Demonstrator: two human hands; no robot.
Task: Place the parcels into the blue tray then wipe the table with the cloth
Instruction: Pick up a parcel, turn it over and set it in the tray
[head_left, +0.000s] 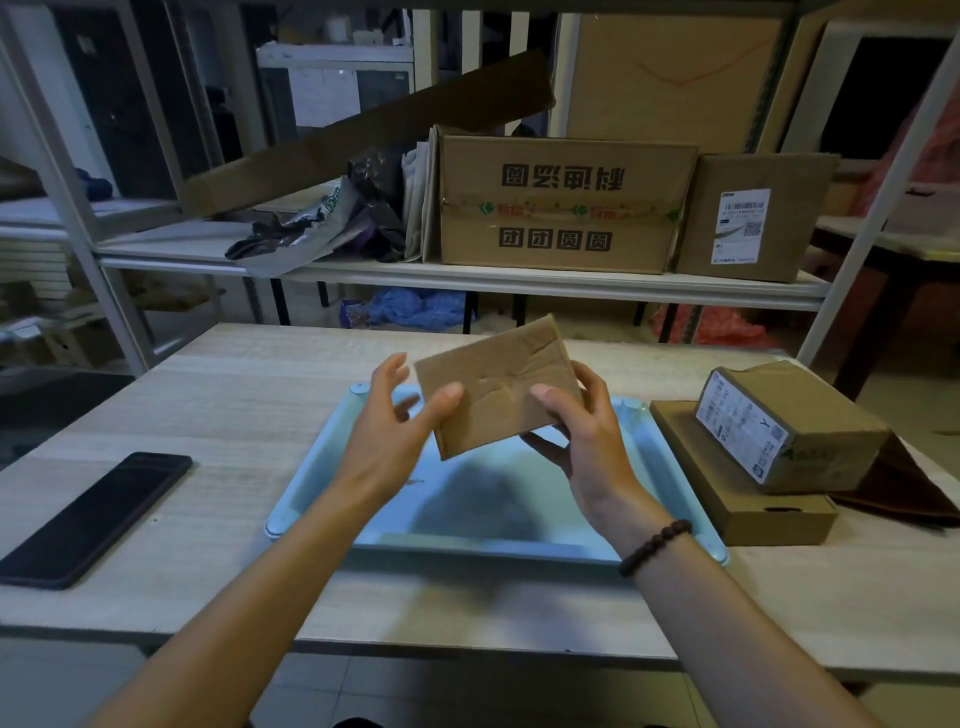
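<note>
A flat, creased brown cardboard parcel (498, 387) is held in the air above the light blue tray (322, 478), which lies on the wooden table and has nothing in it. My right hand (582, 441) grips the parcel's right edge, thumb on top. My left hand (395, 441) touches its left edge with the thumb, the fingers spread apart. To the right of the tray a small labelled box (789, 431) sits on a flat brown box (727, 488). A dark brown cloth (904, 483) lies under and behind them.
A black phone (98, 519) lies on the table's left side. Behind the table a metal shelf (519, 283) carries large cardboard boxes (566, 202) and crumpled bags (322, 218). Its upright posts stand at both far corners.
</note>
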